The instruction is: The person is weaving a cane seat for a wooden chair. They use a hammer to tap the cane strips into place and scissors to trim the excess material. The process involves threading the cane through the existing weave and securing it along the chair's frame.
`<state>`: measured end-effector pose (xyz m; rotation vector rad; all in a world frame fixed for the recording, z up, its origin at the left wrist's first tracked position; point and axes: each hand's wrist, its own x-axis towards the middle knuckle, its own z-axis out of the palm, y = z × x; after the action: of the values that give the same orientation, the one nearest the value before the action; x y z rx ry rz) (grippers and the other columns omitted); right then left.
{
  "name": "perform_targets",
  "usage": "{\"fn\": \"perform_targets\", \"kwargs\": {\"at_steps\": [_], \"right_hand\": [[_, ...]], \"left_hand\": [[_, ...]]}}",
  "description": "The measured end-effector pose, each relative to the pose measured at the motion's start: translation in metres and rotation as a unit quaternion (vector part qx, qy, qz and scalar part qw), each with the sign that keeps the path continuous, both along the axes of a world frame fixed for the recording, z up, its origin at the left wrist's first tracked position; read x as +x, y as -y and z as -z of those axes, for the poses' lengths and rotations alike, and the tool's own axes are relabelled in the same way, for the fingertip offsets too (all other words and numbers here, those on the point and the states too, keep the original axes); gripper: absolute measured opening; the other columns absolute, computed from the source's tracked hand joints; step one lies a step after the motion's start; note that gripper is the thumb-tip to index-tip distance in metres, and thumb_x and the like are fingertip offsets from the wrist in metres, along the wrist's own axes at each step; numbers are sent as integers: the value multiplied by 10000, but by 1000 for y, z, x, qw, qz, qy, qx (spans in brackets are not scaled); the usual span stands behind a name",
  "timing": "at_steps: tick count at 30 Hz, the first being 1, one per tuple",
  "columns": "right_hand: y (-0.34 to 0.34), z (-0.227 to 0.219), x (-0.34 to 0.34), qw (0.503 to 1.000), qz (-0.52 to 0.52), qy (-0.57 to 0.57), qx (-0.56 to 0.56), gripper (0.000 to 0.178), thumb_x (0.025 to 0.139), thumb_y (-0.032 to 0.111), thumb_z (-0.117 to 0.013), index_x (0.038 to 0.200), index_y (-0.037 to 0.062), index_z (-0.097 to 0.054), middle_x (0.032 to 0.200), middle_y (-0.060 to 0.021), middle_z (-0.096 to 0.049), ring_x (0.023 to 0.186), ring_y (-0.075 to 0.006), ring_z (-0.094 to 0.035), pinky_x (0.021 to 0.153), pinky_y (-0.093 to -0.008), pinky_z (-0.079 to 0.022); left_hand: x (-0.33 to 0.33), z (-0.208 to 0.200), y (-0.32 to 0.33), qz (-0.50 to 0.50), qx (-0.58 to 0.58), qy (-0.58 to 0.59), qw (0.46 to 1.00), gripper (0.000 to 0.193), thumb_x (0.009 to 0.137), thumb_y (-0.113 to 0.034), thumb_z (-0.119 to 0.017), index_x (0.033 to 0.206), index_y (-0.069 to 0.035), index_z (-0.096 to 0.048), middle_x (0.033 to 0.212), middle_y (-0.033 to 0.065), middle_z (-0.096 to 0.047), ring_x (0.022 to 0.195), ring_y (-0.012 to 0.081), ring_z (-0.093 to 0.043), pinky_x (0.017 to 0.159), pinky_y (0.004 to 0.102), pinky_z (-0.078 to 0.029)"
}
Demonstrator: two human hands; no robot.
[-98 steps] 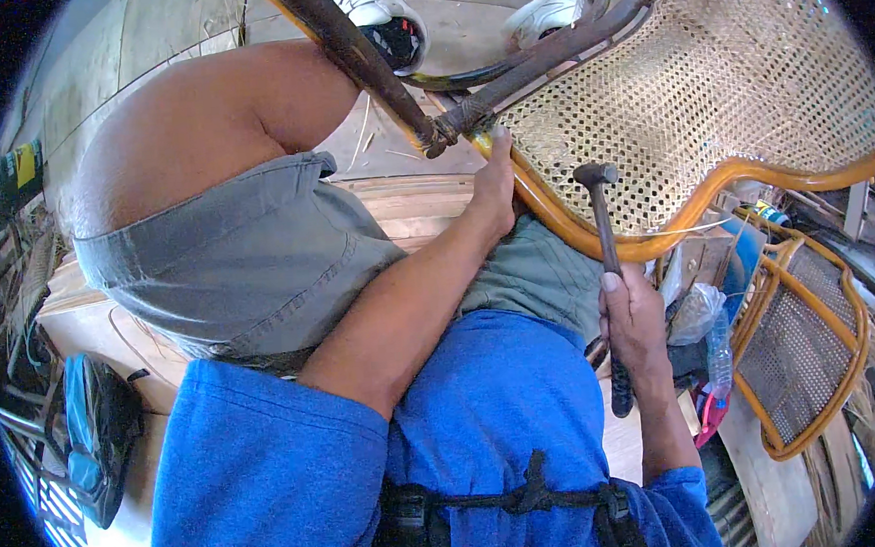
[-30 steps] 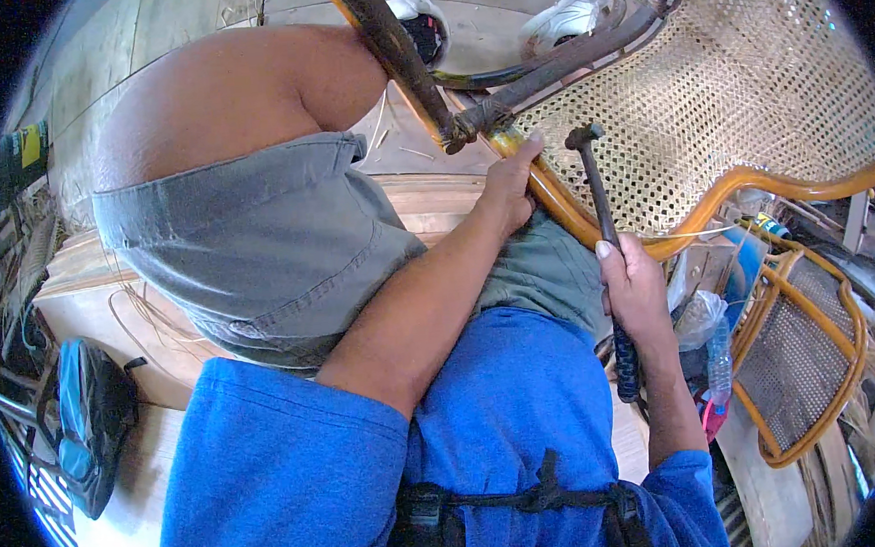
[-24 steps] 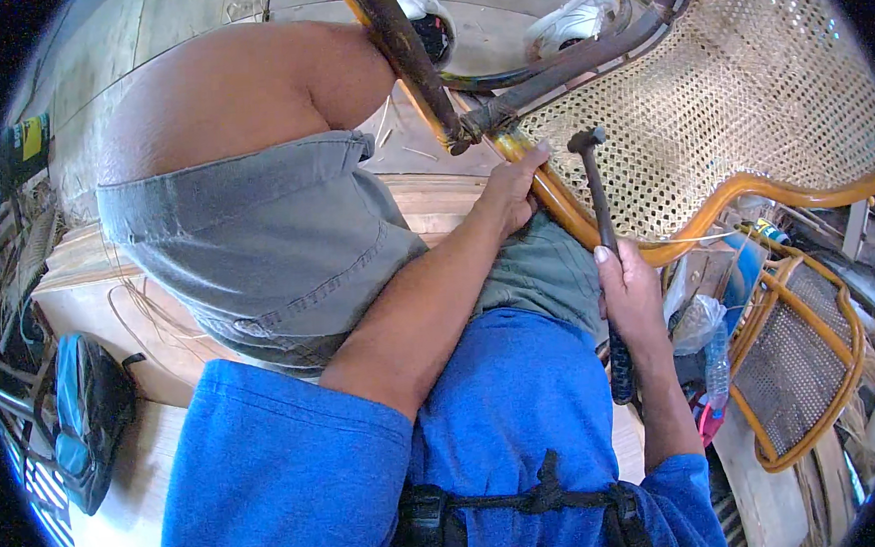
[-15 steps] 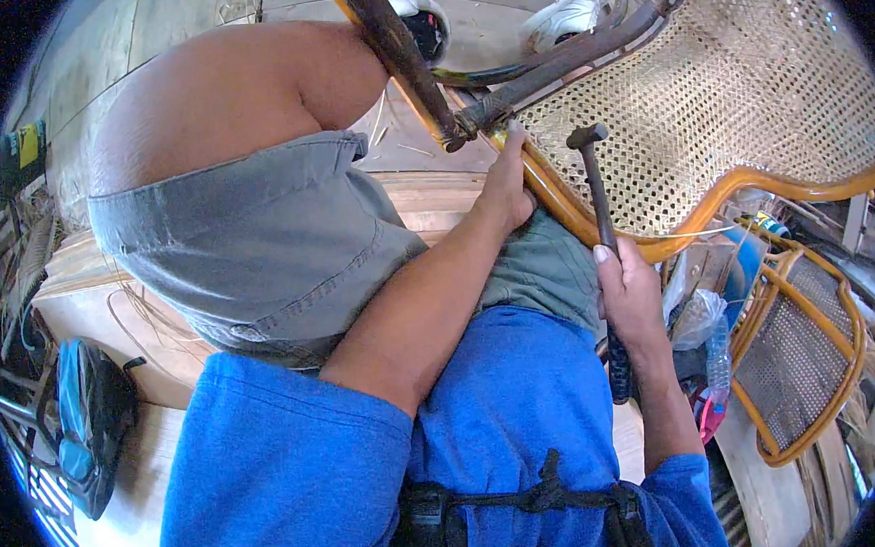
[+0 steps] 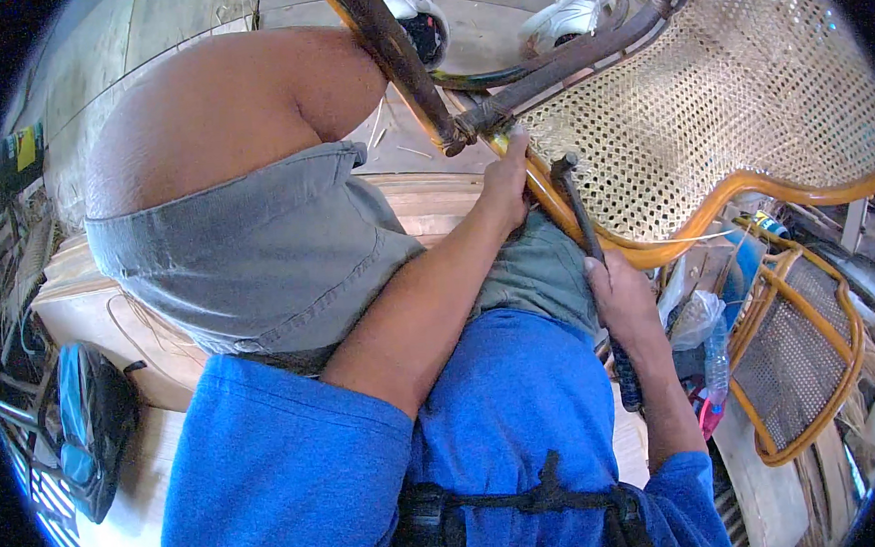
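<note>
My right hand (image 5: pixel 622 300) is wrapped round the shaft of a hammer (image 5: pixel 583 209), whose dark grip (image 5: pixel 626 377) hangs below the hand. The hammer's head lies over the edge of the woven cane panel (image 5: pixel 688 118), close to its orange rattan frame (image 5: pixel 557 206). Along that frame my left hand (image 5: pixel 507 181) grips the pole, its thumb pointing up beside a bound joint (image 5: pixel 474 126) where dark poles meet. Most of the left fingers are hidden behind the frame. A thin pale cane strand (image 5: pixel 686 239) sticks out from the frame near the hammer.
Right of me stands a second rattan piece (image 5: pixel 798 352) with a dark woven panel. Beside it are a plastic bottle (image 5: pixel 716 357) and a clear bag (image 5: pixel 698 320). A black and blue backpack (image 5: pixel 96 425) rests at the left. White shoes (image 5: pixel 567 17) are beyond the frame.
The hammer has tilted left, its head moving down and left toward the frame's edge. My right hand has turned slightly with it. My left hand stays almost in place.
</note>
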<state>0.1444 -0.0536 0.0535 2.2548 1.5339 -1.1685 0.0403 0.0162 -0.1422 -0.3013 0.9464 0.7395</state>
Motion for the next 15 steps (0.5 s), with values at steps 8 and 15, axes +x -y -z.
{"fn": "perform_targets", "kwargs": {"at_steps": [8,15], "right_hand": [[-6,3,-3,997,39,-27,68,293,911,274,-470,918,-15,-521,613,-123,-517,535,-241,-521,498,-360,-422],[-15,3,-5,998,64,-16,14,309,898,287,-467,863,-19,-491,746,-283,-568,757,-450,-571,650,-490,-434]], "left_hand": [[4,-2,-5,7,-6,-33,999,741,779,-509,-617,1169,96,-437,1144,173,-519,987,251,-526,903,367,-402],[7,9,-1,33,-26,-63,997,780,760,-528,-623,1162,115,-441,1106,172,-529,978,247,-527,889,364,-406]]}}
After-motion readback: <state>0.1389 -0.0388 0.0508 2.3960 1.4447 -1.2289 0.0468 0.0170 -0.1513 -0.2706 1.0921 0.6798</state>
